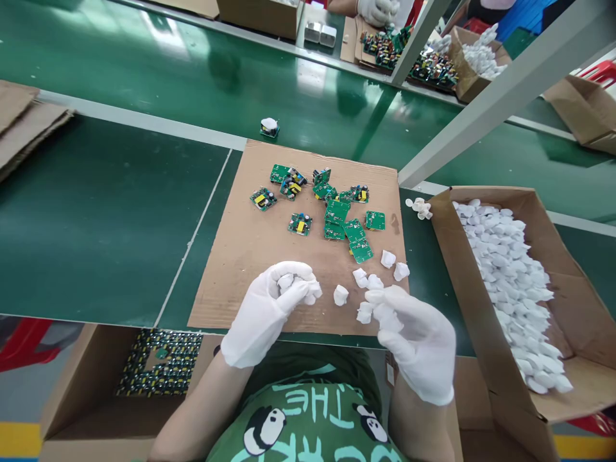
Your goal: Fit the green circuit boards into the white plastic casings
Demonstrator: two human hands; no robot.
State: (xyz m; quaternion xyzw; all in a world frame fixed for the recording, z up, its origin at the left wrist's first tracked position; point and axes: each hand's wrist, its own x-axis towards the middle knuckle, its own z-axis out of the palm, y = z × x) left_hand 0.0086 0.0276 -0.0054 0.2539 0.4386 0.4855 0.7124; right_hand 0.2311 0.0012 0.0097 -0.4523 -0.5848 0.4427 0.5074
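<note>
My left hand [272, 308], in a white glove, is curled round small white folded pieces [285, 282], one showing inside the bent fingers. To its right, my gloved right hand [416, 337] has its fingers drawn together over a group of loose white pieces [364, 312]. Its fingertips blend with the white pieces, so what they pinch is unclear. Another white piece [341, 295] lies alone on the cardboard sheet [255, 256] between the hands. Beyond them, several small green circuit boards [337, 210] are scattered, some component side up, like one board [300, 224] with a yellow part.
An open carton [462, 276] of white pieces stands at the right, near a small pile of off-white discs [419, 208]. One capped board [269, 127] sits on the green belt [192, 77]. A slanted metal post [481, 96] rises behind. Across the belt is a co-worker's gloved hand [378, 11].
</note>
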